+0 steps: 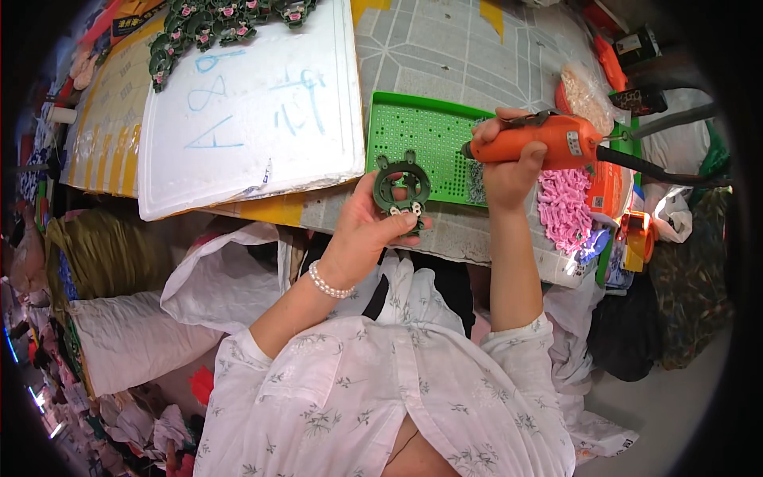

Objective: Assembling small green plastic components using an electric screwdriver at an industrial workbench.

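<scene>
With both grips occupied at the green tray (421,131), the right hand (509,163) encircles the orange screwdriver (568,139), probably weighty and best held by its barrel, while the left hand (369,216) pinches the near edge of the dark-green ring (404,167), likely light, stiff plastic, left of the screwdriver.

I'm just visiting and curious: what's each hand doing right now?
Left hand: closed, holding a dark green ring-shaped part.
Right hand: closed around an orange power tool.
</scene>
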`<control>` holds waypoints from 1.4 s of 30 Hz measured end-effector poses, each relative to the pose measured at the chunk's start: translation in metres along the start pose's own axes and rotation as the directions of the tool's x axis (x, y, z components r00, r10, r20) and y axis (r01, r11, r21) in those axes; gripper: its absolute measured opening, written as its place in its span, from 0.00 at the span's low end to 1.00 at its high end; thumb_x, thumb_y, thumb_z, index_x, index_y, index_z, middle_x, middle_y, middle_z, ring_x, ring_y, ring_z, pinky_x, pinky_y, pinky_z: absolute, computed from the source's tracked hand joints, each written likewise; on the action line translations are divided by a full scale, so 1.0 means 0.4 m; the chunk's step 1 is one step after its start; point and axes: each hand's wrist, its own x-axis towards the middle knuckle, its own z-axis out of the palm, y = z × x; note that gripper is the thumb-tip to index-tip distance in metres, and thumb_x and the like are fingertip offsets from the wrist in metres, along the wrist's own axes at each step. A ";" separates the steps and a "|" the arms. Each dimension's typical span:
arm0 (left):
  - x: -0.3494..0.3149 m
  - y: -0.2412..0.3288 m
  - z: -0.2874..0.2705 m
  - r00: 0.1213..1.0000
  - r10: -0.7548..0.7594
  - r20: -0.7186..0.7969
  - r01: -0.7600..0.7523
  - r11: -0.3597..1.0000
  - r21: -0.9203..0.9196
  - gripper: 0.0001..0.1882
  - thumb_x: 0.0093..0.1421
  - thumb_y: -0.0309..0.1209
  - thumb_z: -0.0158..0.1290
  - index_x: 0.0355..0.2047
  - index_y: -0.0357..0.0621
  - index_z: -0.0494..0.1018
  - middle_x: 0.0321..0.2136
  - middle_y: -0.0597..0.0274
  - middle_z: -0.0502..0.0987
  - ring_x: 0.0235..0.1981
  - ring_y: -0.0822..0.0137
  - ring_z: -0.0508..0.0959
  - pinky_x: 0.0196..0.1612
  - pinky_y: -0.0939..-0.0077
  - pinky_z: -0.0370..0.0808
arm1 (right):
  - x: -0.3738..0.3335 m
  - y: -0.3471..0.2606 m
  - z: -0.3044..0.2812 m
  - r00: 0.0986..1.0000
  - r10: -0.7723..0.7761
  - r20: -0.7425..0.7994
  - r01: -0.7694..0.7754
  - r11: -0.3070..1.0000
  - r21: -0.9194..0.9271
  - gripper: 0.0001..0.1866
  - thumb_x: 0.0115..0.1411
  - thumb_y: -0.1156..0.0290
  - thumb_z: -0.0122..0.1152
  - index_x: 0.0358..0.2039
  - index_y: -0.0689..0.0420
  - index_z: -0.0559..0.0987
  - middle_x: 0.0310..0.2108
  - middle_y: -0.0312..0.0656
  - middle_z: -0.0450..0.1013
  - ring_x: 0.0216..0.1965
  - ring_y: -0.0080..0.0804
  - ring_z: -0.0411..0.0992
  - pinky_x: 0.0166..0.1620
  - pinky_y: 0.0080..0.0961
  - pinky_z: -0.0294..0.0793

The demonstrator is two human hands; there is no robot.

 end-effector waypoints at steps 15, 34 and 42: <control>0.002 -0.010 -0.005 1.000 0.022 0.010 -0.022 1.000 -0.006 0.25 0.54 0.19 0.52 0.52 0.43 0.58 0.41 0.64 0.67 0.37 0.65 0.79 0.30 0.82 0.77 | 0.014 0.022 0.005 0.998 -0.024 -0.055 0.027 0.998 0.062 0.36 0.47 0.38 0.60 0.36 0.63 0.69 0.21 0.39 0.68 0.22 0.28 0.68 0.25 0.23 0.69; 0.005 -0.023 -0.008 1.000 0.013 -0.026 -0.013 1.000 0.007 0.26 0.53 0.18 0.52 0.52 0.45 0.59 0.41 0.64 0.68 0.36 0.64 0.79 0.30 0.80 0.78 | 0.011 0.020 0.004 0.999 -0.019 -0.035 0.022 0.995 0.094 0.35 0.47 0.41 0.61 0.37 0.63 0.69 0.22 0.39 0.68 0.23 0.28 0.68 0.27 0.23 0.69; 0.003 -0.019 -0.004 0.999 0.034 -0.011 -0.034 0.999 0.041 0.27 0.53 0.18 0.52 0.53 0.45 0.58 0.43 0.64 0.66 0.37 0.62 0.78 0.31 0.77 0.79 | 0.005 -0.047 0.019 0.999 -0.037 -0.016 0.037 0.999 -0.016 0.43 0.48 0.30 0.48 0.39 0.63 0.69 0.23 0.39 0.67 0.27 0.31 0.67 0.40 0.34 0.67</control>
